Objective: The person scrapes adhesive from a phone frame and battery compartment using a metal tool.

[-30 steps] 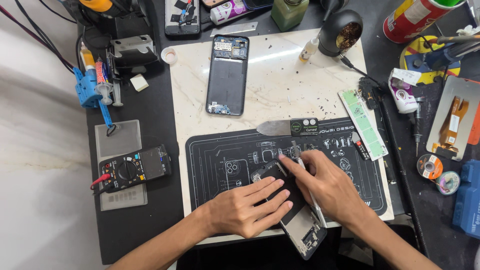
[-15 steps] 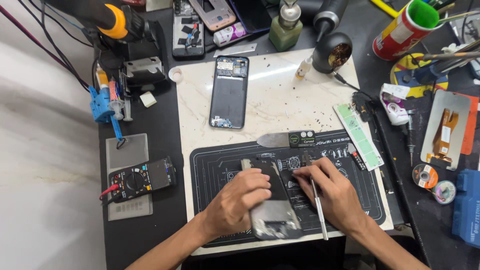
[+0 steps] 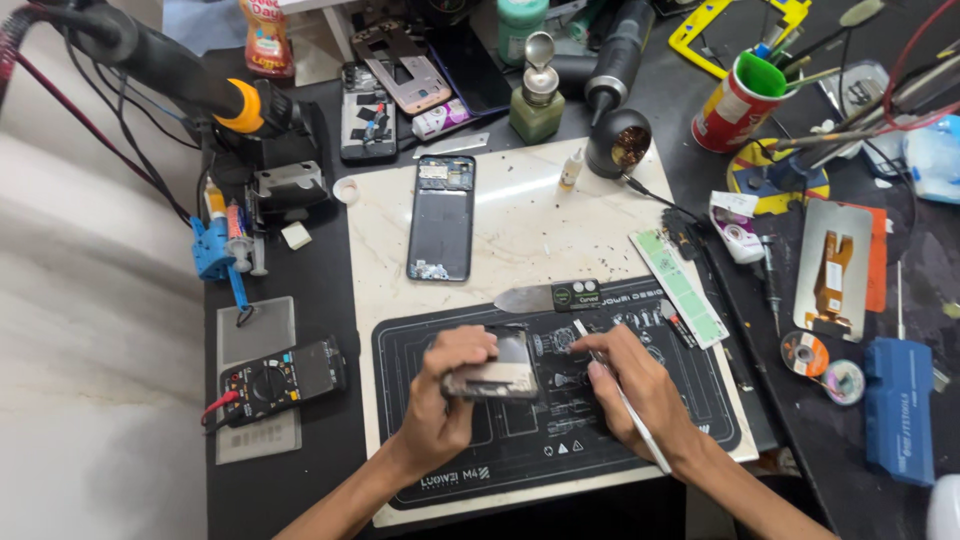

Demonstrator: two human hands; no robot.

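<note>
Multimeter (image 3: 283, 382): black, with a yellow dial ring, lying on the dark bench left of the black repair mat (image 3: 690, 400); well apart from both hands.
Left hand (image 3: 447, 400): fingers curled and grasping the phone part (image 3: 497, 367), a thin silvery panel held at its left end, thumb on the upper edge, other fingers wrapped beneath.
Phone part: lifted just above the middle of the mat, tilted so its broad face turns toward the camera; its right end is free and points at the right hand.
Opened phone (image 3: 441, 217): dark frame with the back removed, lying flat on the pale marble board (image 3: 520, 230), above the hands and untouched.
Metal pry blade (image 3: 545, 296): at the mat's top edge, just above the held part.
Right hand (image 3: 640, 392): fingers pinched around the tweezers (image 3: 622, 398) in a pen grip; the tip (image 3: 578, 326) points up and left, near the part's right edge, though contact cannot be told.
Part and fingers: the part lies between the hands, clamped by the left, apart from the right fingertips.
Technique (judgement): keep the left grip on the edges only, steady the right wrist on the mat, and approach with the tip at a shallow angle to avoid scratching or slipping.
Screen assembly (image 3: 835, 268): grey panel with an orange flex, far right, unused.
</note>
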